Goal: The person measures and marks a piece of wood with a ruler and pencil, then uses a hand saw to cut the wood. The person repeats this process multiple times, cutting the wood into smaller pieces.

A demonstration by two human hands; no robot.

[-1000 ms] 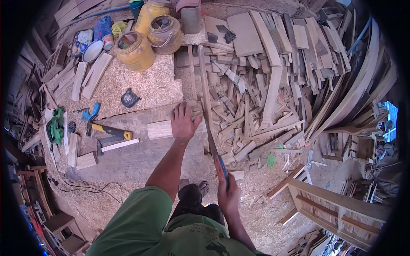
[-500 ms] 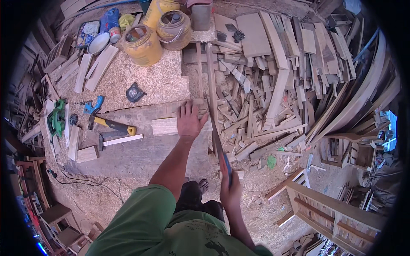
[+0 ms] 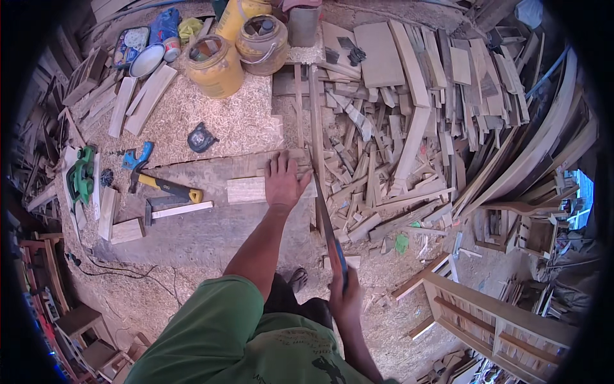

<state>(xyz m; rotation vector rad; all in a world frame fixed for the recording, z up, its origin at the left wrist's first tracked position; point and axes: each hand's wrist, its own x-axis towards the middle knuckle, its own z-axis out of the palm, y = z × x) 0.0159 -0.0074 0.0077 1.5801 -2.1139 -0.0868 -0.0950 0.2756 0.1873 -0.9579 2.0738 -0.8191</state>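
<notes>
My left hand lies flat with fingers spread, pressing a pale wooden block down on the bench. The block's right end sticks out past my palm to the bench's right edge. My right hand, a little blurred, is wrapped round the handle of a handsaw. The saw's long blade slants away from me, and its far part runs along the block's right end beside my left thumb. Whether its teeth are in the wood I cannot tell.
On the bench to the left lie a yellow-and-black handsaw, a try square, a hammer, a green power planer and offcuts. Yellow buckets stand behind, and scrap wood is heaped to the right.
My right hand and the saw have come slightly back toward me. My left hand and the block stay in place.
</notes>
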